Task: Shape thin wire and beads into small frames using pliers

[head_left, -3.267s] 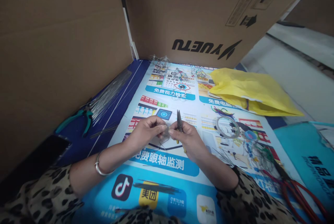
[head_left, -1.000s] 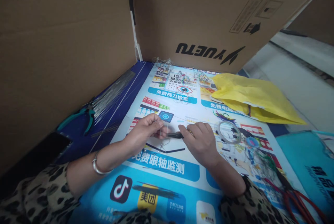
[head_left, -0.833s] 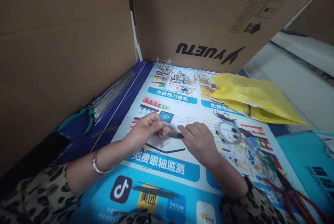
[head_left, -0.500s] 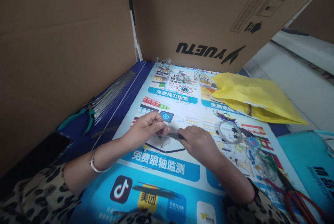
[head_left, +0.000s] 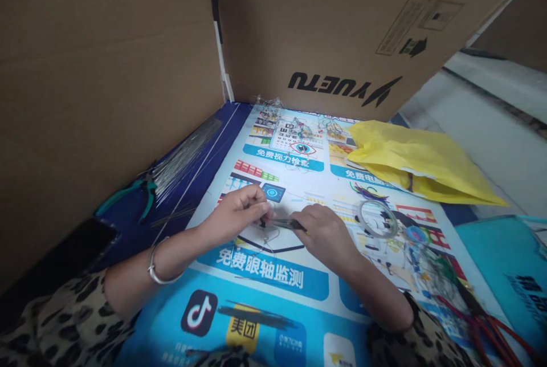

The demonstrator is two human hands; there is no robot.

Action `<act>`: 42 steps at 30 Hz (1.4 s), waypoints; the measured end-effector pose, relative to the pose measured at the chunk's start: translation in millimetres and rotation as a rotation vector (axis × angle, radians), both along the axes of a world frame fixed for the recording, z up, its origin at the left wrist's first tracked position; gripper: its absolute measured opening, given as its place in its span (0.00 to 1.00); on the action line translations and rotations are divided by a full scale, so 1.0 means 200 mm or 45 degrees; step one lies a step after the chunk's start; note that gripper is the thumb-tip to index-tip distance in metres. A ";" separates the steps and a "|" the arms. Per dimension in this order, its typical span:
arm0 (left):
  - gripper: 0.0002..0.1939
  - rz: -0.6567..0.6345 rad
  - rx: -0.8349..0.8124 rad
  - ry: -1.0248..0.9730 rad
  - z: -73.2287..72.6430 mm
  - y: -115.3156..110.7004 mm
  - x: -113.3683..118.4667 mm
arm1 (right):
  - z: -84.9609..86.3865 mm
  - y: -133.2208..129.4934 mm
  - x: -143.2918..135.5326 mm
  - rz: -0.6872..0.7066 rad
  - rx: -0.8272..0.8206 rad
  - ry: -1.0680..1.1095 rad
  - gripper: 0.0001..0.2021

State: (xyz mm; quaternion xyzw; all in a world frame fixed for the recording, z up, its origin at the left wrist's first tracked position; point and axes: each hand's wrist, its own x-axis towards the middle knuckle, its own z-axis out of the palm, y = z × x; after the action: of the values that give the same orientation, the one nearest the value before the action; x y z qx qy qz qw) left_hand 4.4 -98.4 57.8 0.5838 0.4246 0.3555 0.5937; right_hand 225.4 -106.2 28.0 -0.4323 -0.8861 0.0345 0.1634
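Note:
My left hand is closed in a pinch over the middle of the printed sheet. Thin bent wire hangs below its fingertips, with a small dark piece at the pinch that I cannot make out. My right hand wraps round a slim tool with narrow grey tips and a dark handle; its exact kind is hidden by the fingers. Those tips point left and reach the left fingertips.
Teal-handled pliers and a bundle of straight wires lie left. A tape roll, tangled wires, red-handled tool and yellow bag are right. Cardboard walls the back; dark strips lie in front.
The tool in my right hand has turned slightly, so its grey tips show more clearly. Both hands stay nearly in place, the left still pinching the wire.

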 end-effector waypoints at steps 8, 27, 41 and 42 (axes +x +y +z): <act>0.12 0.206 -0.338 -0.263 0.00 -0.01 0.04 | 0.03 -0.03 -0.02 -0.048 0.683 -0.075 0.08; 0.12 0.235 -0.477 -0.306 -0.07 -0.05 0.07 | 0.04 -0.05 -0.08 0.089 0.805 -0.211 0.08; 0.11 0.104 -0.111 -0.085 -0.06 -0.03 0.05 | 0.01 -0.07 -0.09 -0.033 0.493 -0.243 0.08; 0.10 0.078 -0.040 -0.037 -0.06 -0.03 0.05 | 0.01 -0.07 -0.09 -0.051 0.426 -0.224 0.07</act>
State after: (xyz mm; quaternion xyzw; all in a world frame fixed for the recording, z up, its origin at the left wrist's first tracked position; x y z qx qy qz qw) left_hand 13.4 -104.5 45.3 0.5560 0.4391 0.3753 0.5977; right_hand 206.9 -120.6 30.2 -0.4181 -0.8816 -0.1545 0.1554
